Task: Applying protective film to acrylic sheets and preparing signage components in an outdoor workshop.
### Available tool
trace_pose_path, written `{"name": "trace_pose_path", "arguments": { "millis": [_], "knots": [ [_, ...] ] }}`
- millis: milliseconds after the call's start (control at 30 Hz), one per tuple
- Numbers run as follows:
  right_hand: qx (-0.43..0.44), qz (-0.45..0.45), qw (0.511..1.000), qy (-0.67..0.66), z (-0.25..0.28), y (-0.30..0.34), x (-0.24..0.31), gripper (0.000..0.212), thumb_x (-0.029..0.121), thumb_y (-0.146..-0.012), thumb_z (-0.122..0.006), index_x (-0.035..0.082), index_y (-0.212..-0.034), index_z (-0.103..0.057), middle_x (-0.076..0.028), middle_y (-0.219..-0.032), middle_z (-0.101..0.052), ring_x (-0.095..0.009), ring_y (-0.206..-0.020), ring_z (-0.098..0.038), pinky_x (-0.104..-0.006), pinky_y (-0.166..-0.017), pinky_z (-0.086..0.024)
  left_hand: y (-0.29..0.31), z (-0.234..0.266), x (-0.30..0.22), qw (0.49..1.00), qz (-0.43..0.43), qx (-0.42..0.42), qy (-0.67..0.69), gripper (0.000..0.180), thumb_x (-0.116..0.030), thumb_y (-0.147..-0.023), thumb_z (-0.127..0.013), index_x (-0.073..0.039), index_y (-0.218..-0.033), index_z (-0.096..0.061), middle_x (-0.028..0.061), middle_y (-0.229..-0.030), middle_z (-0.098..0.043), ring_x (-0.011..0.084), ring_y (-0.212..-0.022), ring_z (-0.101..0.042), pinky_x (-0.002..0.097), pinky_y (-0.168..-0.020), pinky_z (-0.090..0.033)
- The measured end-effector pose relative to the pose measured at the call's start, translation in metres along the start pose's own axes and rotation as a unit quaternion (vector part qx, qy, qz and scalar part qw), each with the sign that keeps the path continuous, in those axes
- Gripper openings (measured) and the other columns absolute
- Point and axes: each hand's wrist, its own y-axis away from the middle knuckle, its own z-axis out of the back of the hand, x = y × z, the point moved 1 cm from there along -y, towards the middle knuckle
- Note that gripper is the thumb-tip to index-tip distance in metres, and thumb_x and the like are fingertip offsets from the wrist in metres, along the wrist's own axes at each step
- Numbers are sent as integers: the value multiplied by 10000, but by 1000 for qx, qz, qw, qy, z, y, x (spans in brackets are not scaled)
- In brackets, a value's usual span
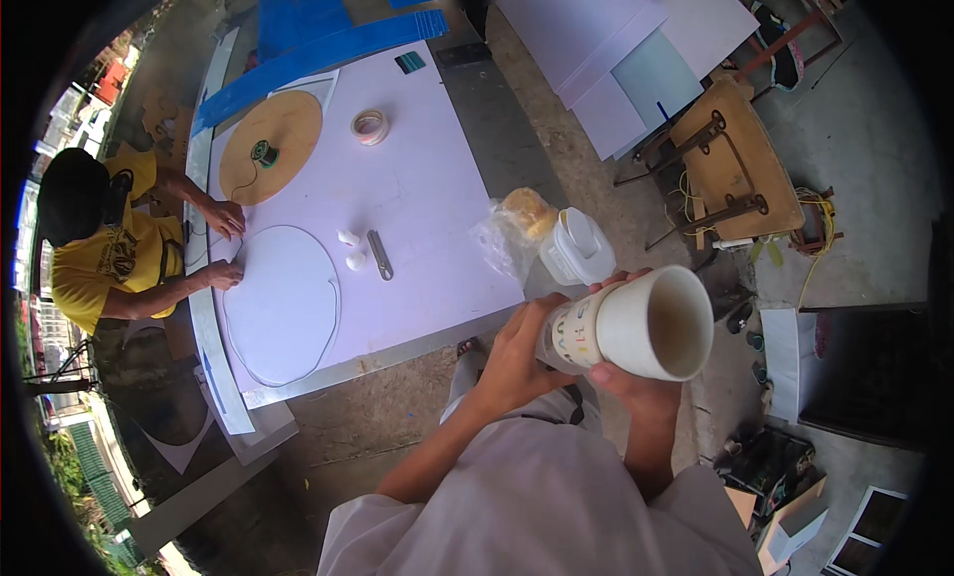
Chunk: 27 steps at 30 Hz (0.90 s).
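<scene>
Tilted toward me, a white cup (651, 323) shows its wide round mouth and looks hollow inside. Coloured lettering runs round a pale band (574, 329) at its narrower end, where a clear, see-through part joins on. My left hand (522, 352) is closed round that clear end. Under and behind the white cup, my right hand (636, 385) wraps its fingers and thumb; part of it is hidden by the cup. Just beyond them, a white plastic tub (576, 248) stands beside a clear plastic bag (502, 240) with something yellowish in it.
A co-worker in a yellow shirt (114, 253) handles the cord-edged white disc (281, 303) on the white-topped table (417, 168). On it lie a brown disc (288, 129), a wire spool (264, 155), tape (369, 127) and a utility knife (380, 255). A tipped chair (740, 154) is at right.
</scene>
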Motion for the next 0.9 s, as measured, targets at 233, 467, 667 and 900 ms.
{"name": "trace_pose_path", "arguments": {
  "millis": [233,467,667,900],
  "knots": [
    [-48,-30,998,9,-8,5,-19,860,189,-599,-896,13,-1314,-452,-127,-1287,-540,-220,-1169,-548,-376,-987,-464,-9,-3,-4,997,-61,-18,-47,768,-57,-625,-791,-46,-1297,-420,175,-1228,-557,378,-1085,-557,433,-912,-471],
    [26,-115,993,-31,4,3,-52,983,177,-554,-893,43,-1380,-377,-102,-1360,-458,-213,-1289,-425,-385,-1072,-340,-7,-21,17,997,42,-52,-24,750,-81,-677,-784,-41,-1320,-399,177,-1211,-572,376,-1100,-580,432,-903,-487],
    [-148,-171,973,-54,69,-7,-137,815,309,-723,-811,41,-1366,-387,-163,-1411,-351,-267,-1347,-332,-421,-1092,-294,17,-20,57,986,113,-109,-54,851,-141,-598,-874,-36,-1302,-408,175,-1198,-599,330,-1126,-597,415,-922,-497],
    [-175,-295,929,140,96,-7,-263,701,430,-833,-691,-44,-1278,-431,-182,-1166,-557,-269,-1090,-564,-373,-905,-455,36,4,82,979,137,-139,-62,469,-49,-620,-831,-38,-1041,-623,53,-967,-658,164,-869,-630,326,-798,-506]
  ]
}}
